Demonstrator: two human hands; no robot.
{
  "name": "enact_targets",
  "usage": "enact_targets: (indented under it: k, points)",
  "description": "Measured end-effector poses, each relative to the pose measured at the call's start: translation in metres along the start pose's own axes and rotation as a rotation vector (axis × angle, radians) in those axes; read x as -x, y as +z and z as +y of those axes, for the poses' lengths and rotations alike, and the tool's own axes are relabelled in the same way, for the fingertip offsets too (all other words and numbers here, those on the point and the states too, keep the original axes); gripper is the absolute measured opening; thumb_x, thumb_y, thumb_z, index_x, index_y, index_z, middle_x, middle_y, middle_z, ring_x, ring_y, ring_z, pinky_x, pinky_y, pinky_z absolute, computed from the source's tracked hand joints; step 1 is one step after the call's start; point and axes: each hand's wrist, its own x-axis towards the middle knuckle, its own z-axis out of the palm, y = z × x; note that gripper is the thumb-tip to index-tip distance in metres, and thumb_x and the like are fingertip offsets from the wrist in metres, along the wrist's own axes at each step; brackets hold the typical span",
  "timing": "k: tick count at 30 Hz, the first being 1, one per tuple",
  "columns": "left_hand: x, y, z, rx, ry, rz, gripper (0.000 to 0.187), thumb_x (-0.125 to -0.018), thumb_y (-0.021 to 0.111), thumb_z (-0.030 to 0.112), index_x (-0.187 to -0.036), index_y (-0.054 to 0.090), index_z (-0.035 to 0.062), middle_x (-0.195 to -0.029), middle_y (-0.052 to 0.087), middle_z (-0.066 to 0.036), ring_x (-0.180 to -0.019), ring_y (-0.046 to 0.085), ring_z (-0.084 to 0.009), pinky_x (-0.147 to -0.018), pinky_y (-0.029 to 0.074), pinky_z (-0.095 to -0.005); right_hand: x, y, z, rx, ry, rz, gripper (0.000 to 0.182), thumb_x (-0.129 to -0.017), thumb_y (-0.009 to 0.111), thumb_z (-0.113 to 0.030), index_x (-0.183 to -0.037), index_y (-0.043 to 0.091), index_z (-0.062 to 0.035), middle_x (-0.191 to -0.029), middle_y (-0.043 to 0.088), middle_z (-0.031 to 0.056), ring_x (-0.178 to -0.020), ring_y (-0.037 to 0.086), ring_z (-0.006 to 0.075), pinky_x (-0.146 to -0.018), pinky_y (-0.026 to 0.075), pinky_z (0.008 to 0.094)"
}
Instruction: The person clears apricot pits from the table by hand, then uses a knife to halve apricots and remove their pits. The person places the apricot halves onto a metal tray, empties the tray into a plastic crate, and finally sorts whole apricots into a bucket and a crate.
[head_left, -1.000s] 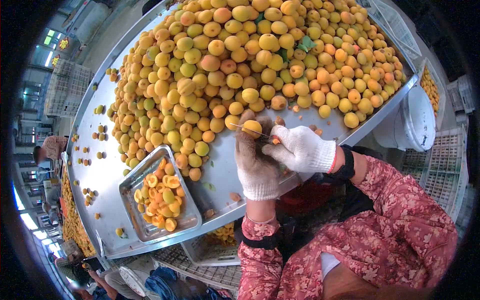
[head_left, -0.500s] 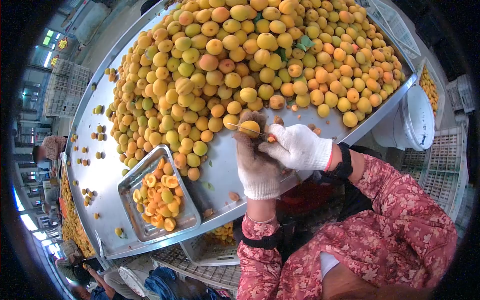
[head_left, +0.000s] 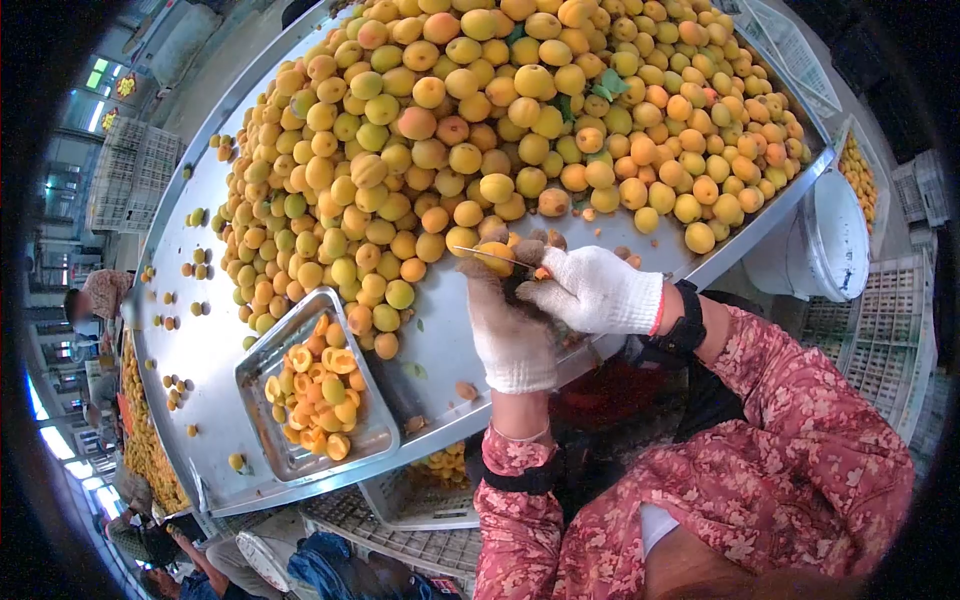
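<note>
White work gloves cover both hands, browned at the fingers. My left hand [head_left: 512,335] is closed around a yellow apricot [head_left: 494,262] near the table's front edge. In my right hand [head_left: 605,290] is a thin knife, gripped near its reddish handle end; the knife blade [head_left: 470,251] lies across the apricot, pointing left. How deep the blade sits cannot be made out. Just beyond the hands spreads a big heap of whole apricots [head_left: 440,130]. Left of my left hand, a metal tray [head_left: 388,425] holds apricot halves [head_left: 325,395].
The metal table [head_left: 210,400] has a raised rim and scattered apricots at left. A white bucket [head_left: 838,240] and plastic crates [head_left: 885,330] stand at right. Another crate [head_left: 420,515] sits below the front edge. Other people [head_left: 105,295] are at far left.
My left hand has shifted slightly left with the apricot, which has turned against the blade. The right hand and knife have barely moved. The tray and heap look the same.
</note>
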Motion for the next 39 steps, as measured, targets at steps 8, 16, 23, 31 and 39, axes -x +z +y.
enact_targets:
  k: [8, 16, 23, 31, 39]
  points:
    - [0.003, -0.017, 0.007, -0.575, 0.279, -0.059, 0.029, -0.098, 0.053, 0.009, -0.125, 0.054, 0.001, -0.128, 0.05, -0.011, -0.112, 0.053, -0.018, -0.09, 0.049, -0.0313, -0.002, 0.012, 0.002, 0.063, -0.005, -0.019, 0.021, -0.092, 0.056, -0.02, -0.096, 0.054, 0.0004, -0.077, 0.061, 0.0285, -0.075, 0.062, 0.047, -0.061, 0.048, 0.0531]
    - [-0.002, -0.012, 0.003, -0.143, 0.179, -0.06, 0.022, -0.1, 0.052, 0.014, -0.119, 0.049, 0.0029, -0.098, 0.065, -0.01, -0.092, 0.065, -0.0172, -0.082, 0.052, -0.0289, 0.004, 0.005, -0.013, -0.208, 0.152, -0.128, 0.02, -0.096, 0.049, -0.015, -0.096, 0.058, 0.0033, -0.07, 0.061, 0.0128, -0.063, 0.055, 0.0171, -0.057, 0.043, 0.033]
    - [0.0, -0.012, 0.004, -0.101, 0.178, -0.161, 0.024, -0.1, 0.052, 0.015, -0.118, 0.048, 0.0003, -0.102, 0.063, -0.011, -0.098, 0.066, -0.0208, -0.087, 0.053, -0.032, 0.011, 0.013, 0.01, -0.69, 0.347, -0.154, 0.026, -0.1, 0.046, -0.019, -0.099, 0.063, 0.0014, -0.087, 0.062, -0.001, -0.072, 0.052, 0.0074, -0.062, 0.043, 0.0238]
    - [-0.002, -0.014, 0.008, -0.228, 0.186, -0.208, 0.024, -0.098, 0.053, 0.012, -0.121, 0.05, 0.0051, -0.107, 0.06, -0.006, -0.099, 0.058, -0.0119, -0.084, 0.05, -0.0276, 0.011, 0.012, 0.016, -0.293, 0.092, -0.002, 0.019, -0.096, 0.049, -0.011, -0.103, 0.056, 0.0044, -0.08, 0.062, 0.0097, -0.07, 0.054, 0.0149, -0.064, 0.046, 0.0302]
    - [0.0, -0.011, 0.013, -0.394, 0.134, -0.221, 0.031, -0.098, 0.054, 0.012, -0.128, 0.051, 0.0045, -0.118, 0.057, -0.005, -0.11, 0.051, -0.0112, -0.097, 0.044, -0.0275, 0.011, -0.001, -0.001, 0.049, -0.005, 0.149, 0.024, -0.088, 0.055, -0.005, -0.111, 0.054, 0.0006, -0.084, 0.066, 0.0202, -0.079, 0.068, 0.0347, -0.068, 0.052, 0.0378]
